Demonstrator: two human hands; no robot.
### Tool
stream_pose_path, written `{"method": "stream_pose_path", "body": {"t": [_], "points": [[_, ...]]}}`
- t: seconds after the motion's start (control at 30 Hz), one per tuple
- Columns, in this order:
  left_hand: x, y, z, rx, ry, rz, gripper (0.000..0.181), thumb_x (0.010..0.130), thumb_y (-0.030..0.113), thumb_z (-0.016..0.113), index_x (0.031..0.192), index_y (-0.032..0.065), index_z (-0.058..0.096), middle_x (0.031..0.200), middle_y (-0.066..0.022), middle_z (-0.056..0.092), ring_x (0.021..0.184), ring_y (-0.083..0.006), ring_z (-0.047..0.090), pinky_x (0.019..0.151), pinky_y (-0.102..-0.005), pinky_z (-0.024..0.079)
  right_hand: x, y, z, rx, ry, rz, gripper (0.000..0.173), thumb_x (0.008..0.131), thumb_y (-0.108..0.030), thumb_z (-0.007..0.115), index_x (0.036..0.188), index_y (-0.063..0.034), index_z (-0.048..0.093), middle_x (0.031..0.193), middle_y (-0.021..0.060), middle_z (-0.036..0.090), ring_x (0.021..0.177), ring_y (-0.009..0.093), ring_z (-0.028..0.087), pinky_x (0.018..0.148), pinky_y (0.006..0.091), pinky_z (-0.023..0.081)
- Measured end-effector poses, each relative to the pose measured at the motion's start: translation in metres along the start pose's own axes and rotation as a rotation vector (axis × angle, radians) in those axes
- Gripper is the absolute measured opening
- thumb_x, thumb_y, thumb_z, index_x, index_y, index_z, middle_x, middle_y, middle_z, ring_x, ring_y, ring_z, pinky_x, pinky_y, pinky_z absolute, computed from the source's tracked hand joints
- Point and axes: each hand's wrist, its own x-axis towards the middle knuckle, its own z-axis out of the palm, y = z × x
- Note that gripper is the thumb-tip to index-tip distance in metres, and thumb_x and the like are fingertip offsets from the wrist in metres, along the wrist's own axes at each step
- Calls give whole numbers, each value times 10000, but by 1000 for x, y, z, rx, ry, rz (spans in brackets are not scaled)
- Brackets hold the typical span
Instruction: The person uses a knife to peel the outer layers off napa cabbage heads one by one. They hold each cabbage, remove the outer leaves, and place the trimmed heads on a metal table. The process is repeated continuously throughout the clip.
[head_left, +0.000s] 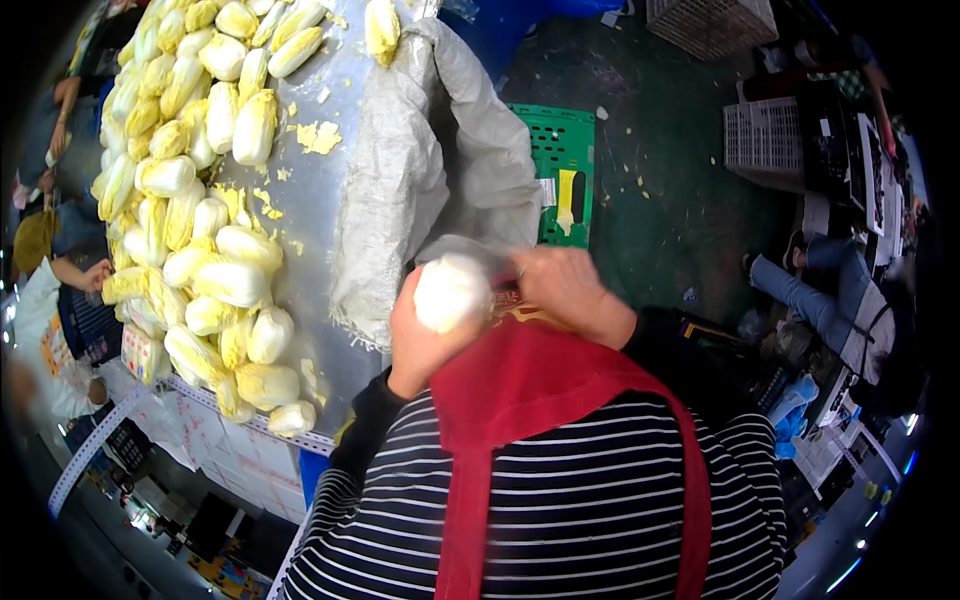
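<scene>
My left hand is wrapped around a pale napa cabbage, its whitish end turned up to the camera. Close on its right, my right hand has curled fingers. A grey blurred shape runs from that hand over the cabbage's far side; whether it is a blade cannot be told. Just beyond both hands gapes a white woven sack, its near side lying over the metal table's edge. Many trimmed yellow-white napa cabbages are heaped along the table to the left.
Behind the sack a green plastic crate stands on the floor. Pale crates are farther right. Leaf scraps litter the table and floor. At the table's far left a co-worker's hand touches the heap; another person's legs show at right.
</scene>
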Motion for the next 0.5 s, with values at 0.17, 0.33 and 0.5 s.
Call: {"method": "stream_pose_path", "body": {"t": [0.17, 0.33, 0.5], "points": [[-1, 5, -6, -103, 43, -6, 673, 592, 153, 774, 1175, -19, 485, 1033, -120, 619, 940, -182, 606, 845, -306, 472, -24, 57, 30, -73, -160, 249, 146, 787, -124, 534, 898, -90, 624, 705, 191, 627, 671, 367, 621, 614, 484, 493], [17, -7, -12, -236, -22, 34, 623, 665, 109, 735, 1206, -13, 451, 1071, -106, 586, 991, -174, 575, 868, -307, 455, 17, 28, 0, 497, -77, 154, 314, 799, -193, 602, 1095, -88, 612, 847, 141, 673, 777, 309, 653, 715, 393, 505], [37, -18, -4, -429, -141, -12, 626, 703, 159, 749, 1222, -10, 442, 1110, -90, 566, 1019, -166, 552, 887, -301, 443, 41, -25, -33, 852, -81, 22, 491, 779, -245, 683, 1197, -17, 561, 1004, 128, 655, 936, 180, 626, 831, 285, 468]]}}
